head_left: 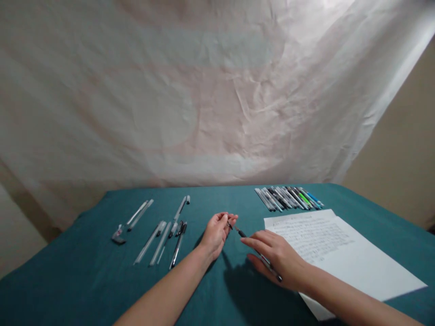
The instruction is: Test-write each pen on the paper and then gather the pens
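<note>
Although the pen row (288, 198) lies ordered, loose parts (148, 243) remain, the left hand (217, 231) pinching a dark piece (230, 225), the right hand (277, 253) a pen (268, 263).

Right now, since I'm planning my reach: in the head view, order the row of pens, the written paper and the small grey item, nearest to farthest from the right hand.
1. Written paper: just right of the right hand.
2. Row of pens: farther back, on the right.
3. Small grey item: far left, past the left hand.
</note>
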Tool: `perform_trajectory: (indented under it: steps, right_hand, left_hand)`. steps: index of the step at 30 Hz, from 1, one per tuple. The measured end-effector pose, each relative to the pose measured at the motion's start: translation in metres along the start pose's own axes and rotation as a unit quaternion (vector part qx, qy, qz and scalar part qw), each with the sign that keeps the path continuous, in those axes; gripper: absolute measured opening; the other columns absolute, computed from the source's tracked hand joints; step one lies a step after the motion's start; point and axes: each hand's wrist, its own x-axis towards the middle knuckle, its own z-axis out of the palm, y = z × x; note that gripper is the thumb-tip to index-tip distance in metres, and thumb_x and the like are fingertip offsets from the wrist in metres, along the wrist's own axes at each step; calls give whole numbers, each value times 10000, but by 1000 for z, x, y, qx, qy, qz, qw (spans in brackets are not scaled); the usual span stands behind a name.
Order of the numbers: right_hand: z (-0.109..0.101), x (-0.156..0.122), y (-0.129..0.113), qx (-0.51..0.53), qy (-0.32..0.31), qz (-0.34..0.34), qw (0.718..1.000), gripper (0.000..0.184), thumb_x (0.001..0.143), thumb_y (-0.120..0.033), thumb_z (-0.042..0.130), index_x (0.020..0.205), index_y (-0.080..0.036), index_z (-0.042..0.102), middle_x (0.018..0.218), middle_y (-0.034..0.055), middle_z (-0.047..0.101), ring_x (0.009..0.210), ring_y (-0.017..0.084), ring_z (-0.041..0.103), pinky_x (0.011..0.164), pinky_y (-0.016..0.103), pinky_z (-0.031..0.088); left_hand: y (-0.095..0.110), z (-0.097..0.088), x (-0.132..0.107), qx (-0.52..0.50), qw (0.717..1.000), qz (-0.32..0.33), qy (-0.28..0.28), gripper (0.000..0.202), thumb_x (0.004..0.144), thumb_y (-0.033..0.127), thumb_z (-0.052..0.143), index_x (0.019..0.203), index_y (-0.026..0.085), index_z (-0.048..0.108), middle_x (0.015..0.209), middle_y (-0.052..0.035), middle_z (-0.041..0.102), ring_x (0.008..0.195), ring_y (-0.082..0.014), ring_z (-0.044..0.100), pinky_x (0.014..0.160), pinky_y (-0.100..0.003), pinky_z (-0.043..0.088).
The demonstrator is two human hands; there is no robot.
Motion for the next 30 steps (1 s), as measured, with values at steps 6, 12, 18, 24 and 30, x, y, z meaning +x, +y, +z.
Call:
perform_trajectory:
  steps: [6,12,18,24,30]
  right_hand:
    - [12,8,-1,-5,-1,12,1000,326,826,-166,421,1146,-166,483,856,80,578,774,169,530,681,300,410]
    - [15,11,3,-6,-9,6,1000,326,828,-156,410,1146,-161,482,848,74,582,749,162,524,669,292,400]
    - [18,19,5,-33,4,2,999,286,829,-153,404,1096,-164,507,831,70,581,740,154,519,670,279,380]
    - [26,31,12,-98,0,-47,994,250,828,-147,402,1044,-155,527,815,66,577,725,153,504,640,280,328]
    - [27,42,15,-134,-45,-56,988,219,827,-167,418,1014,-163,533,864,67,576,776,170,493,635,288,299]
  left_hand:
    - [2,0,-2,-18,1000,-16,9,30,819,98,476,815,128,478,846,-92,638,837,-128,615,847,-266,437]
    - [0,4,-6,-22,999,-26,-6,37,811,122,502,836,129,475,846,-85,646,779,-110,616,787,-240,449]
    - [0,10,-11,-35,998,-53,-10,47,800,141,519,828,120,488,850,-101,650,704,-100,610,715,-221,464]
    - [3,11,-11,-44,998,-48,7,73,796,154,526,844,133,475,864,-100,652,695,-106,614,637,-197,471]
    - [4,8,-11,-54,997,-40,27,53,812,147,491,858,141,466,870,-100,650,715,-122,621,607,-197,478]
